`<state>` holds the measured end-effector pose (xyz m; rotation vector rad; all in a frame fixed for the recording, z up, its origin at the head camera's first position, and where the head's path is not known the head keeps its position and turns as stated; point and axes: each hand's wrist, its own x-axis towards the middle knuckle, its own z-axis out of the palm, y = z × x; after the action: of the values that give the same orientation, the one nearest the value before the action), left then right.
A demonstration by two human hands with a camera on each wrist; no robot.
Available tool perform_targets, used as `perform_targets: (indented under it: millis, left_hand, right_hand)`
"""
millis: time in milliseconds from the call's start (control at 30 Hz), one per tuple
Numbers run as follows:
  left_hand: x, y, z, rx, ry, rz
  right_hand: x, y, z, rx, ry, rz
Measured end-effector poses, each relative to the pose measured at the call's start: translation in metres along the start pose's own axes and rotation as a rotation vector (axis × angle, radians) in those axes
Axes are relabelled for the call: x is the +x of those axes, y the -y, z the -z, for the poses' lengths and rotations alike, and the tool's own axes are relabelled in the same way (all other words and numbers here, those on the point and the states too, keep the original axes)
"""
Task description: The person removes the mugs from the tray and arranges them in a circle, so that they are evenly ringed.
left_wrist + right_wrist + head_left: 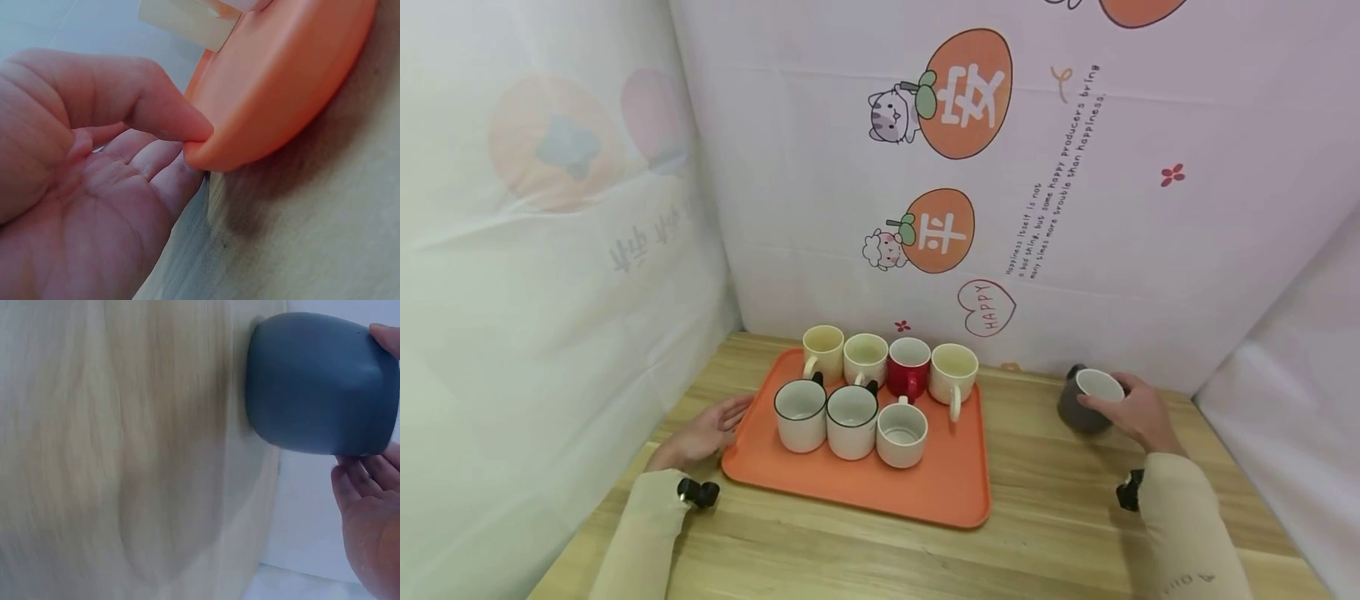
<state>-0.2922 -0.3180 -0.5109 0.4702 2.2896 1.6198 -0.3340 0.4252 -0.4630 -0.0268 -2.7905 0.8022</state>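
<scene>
My left hand is at the left edge of an orange tray. In the left wrist view its thumb presses on top of the tray's rim, with fingers under it. At the right, my right hand grips a dark grey mug near its rim, thumb on one side and fingers on the other. The right wrist view shows the mug's body close over the wooden table. Its white inside faces up, and its handle points to the back left.
Several mugs stand on the tray: a yellow mug, a red mug and cream ones in the back row, black-rimmed white mugs and a small white cup in front. Printed cloth hangs behind the wooden table.
</scene>
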Motion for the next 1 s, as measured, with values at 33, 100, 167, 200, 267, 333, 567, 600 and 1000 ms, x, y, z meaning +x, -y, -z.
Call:
perform_targets:
  millis: [33, 100, 167, 200, 267, 333, 567, 600, 1000]
  left_hand:
    - [0.0, 0.0, 0.0, -0.001, -0.001, 0.0]
    - [-0.001, -0.001, 0.0, 0.0, 0.002, 0.001]
    - [-0.002, -0.001, -0.001, -0.005, -0.001, 0.008]
    - [-0.003, -0.002, -0.001, -0.007, -0.002, 0.014]
    - [-0.004, -0.002, -0.001, -0.006, -0.002, 0.018]
    - [-0.004, -0.003, -0.001, -0.014, -0.007, 0.025]
    - [-0.003, -0.003, -0.001, -0.015, 0.003, 0.015]
    - [-0.003, -0.003, -0.001, -0.016, 0.003, 0.014]
    - [-0.003, -0.005, -0.002, -0.021, 0.0, 0.012]
  right_hand:
    - [0.0, 0.002, 0.003, 0.011, 0.025, -0.001]
    - [0.0, 0.009, 0.009, 0.02, 0.061, 0.005]
    - [-0.001, 0.02, 0.014, 0.027, 0.091, 0.015]
    - [-0.002, 0.028, 0.017, 0.029, 0.105, 0.022]
    - [-0.004, 0.042, 0.018, 0.013, 0.114, 0.05]
    - [-0.007, 0.059, 0.019, 0.009, 0.114, 0.084]
    - [-0.022, 0.114, 0.005, 0.021, 0.135, 0.212]
    - [-0.025, 0.121, 0.002, 0.024, 0.136, 0.232]
    - [-0.051, 0.187, -0.049, 0.127, 0.219, 0.435]
